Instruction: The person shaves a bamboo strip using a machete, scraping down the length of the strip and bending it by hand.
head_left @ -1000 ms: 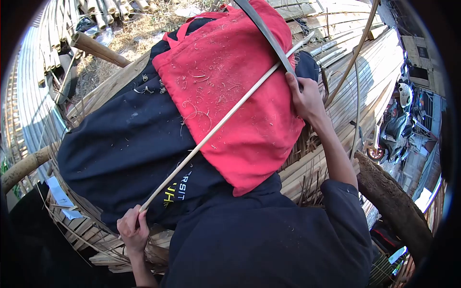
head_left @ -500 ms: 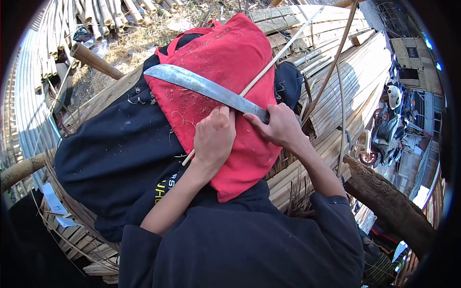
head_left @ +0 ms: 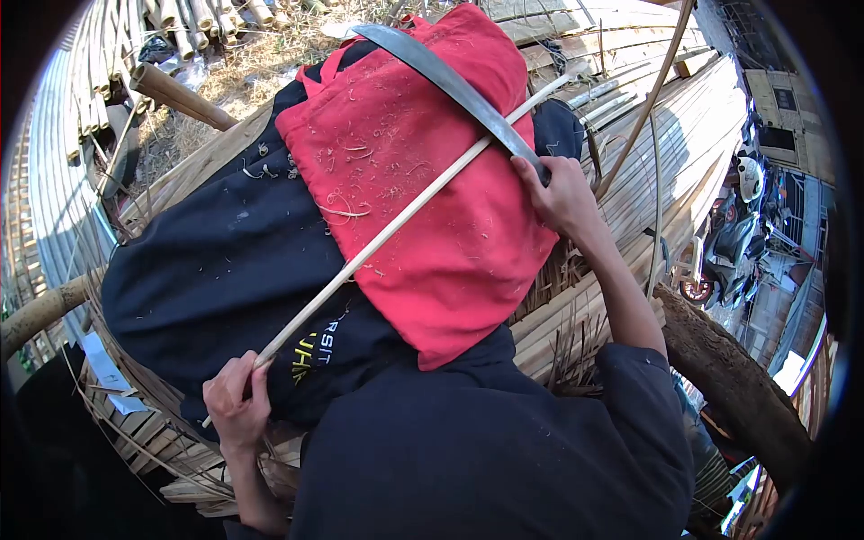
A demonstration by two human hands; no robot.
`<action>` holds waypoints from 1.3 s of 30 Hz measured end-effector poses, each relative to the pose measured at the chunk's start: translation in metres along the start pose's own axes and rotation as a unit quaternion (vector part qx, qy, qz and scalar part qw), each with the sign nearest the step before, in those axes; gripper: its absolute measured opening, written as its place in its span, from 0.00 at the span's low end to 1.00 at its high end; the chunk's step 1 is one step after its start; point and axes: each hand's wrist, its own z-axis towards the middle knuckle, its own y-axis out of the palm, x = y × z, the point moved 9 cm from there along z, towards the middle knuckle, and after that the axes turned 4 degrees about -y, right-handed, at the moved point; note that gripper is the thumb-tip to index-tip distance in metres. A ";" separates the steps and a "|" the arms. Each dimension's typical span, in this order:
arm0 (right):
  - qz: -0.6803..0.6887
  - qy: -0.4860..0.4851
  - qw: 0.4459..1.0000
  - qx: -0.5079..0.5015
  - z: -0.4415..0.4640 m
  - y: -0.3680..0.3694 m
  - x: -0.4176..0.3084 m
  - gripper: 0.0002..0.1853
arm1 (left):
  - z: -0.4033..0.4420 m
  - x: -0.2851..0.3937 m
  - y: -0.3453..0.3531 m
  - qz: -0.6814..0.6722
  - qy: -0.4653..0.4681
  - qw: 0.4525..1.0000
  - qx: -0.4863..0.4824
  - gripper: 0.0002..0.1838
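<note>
My left hand grips the lower end of a thin pale bamboo strip at the lower left. The strip runs diagonally up to the right over a red cloth dotted with curly shavings. My right hand is closed on the handle of a long curved knife, whose blade points to the upper left. Near its handle the blade crosses over the strip. Dark cloth with yellow and white lettering lies under and beside the red cloth, across my lap.
Split bamboo strips are stacked behind and at the right. A bamboo pole juts out at the upper left, and a thick log lies at the lower right. Parked motorbikes are at the far right.
Since half a second ago, my left hand has moved from beside the blade down to the lower left, on the strip's near end. The knife tip has swung up, and the strip has slid toward me.
</note>
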 end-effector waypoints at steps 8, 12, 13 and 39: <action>0.091 0.011 0.990 0.105 0.008 -0.007 0.010 0.44 | -0.121 -0.171 -0.059 0.108 -0.180 0.977 0.019 0.08; 0.214 0.091 0.971 0.052 0.010 0.003 0.055 0.43 | -0.107 -0.159 -0.057 0.114 -0.134 0.984 0.035 0.09; 0.263 0.113 0.958 0.020 0.002 0.005 0.045 0.40 | -0.098 -0.150 -0.055 0.108 -0.123 0.985 0.045 0.09; 0.256 0.014 0.961 0.102 0.007 -0.022 0.058 0.25 | 0.019 -0.039 0.010 -0.031 -0.176 0.973 -0.147 0.10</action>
